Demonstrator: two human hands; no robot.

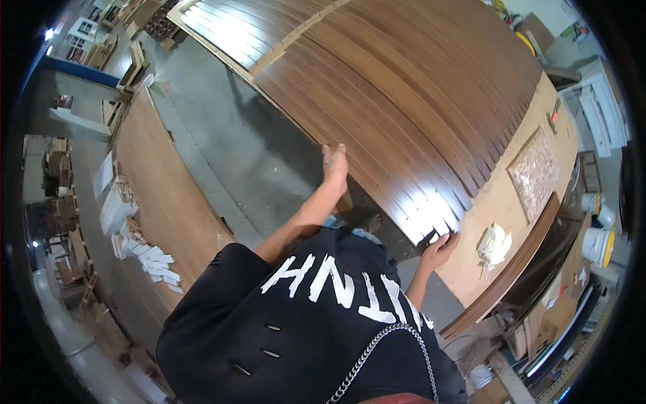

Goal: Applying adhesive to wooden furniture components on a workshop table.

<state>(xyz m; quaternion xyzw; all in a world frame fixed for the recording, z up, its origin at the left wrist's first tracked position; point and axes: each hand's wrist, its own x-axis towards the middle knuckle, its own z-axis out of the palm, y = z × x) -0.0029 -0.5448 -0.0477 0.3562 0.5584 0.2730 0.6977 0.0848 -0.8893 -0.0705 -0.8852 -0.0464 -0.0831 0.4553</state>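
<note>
Long brown wooden slats point(377, 94) lie side by side across a large table, their right ends uneven. My left hand point(334, 167) is at the near edge of the slats, fingers stretched out and apart, touching the edge. My right hand point(439, 252) is at the right end of the nearest slats, its fingers bent round a small dark thing I cannot make out. Glare covers the slats beside it. A pale wooden strip point(296, 40) runs across the slats farther left.
Right of the slats, the bare tan tabletop point(471, 266) holds a speckled board point(533, 174), a crumpled whitish bundle point(494, 244) and a red-handled tool point(554, 116). Brown boards point(505, 276) lie along its right edge. Another long table point(165, 182) with white strips point(151, 259) stands left. White buckets point(596, 246) stand far right.
</note>
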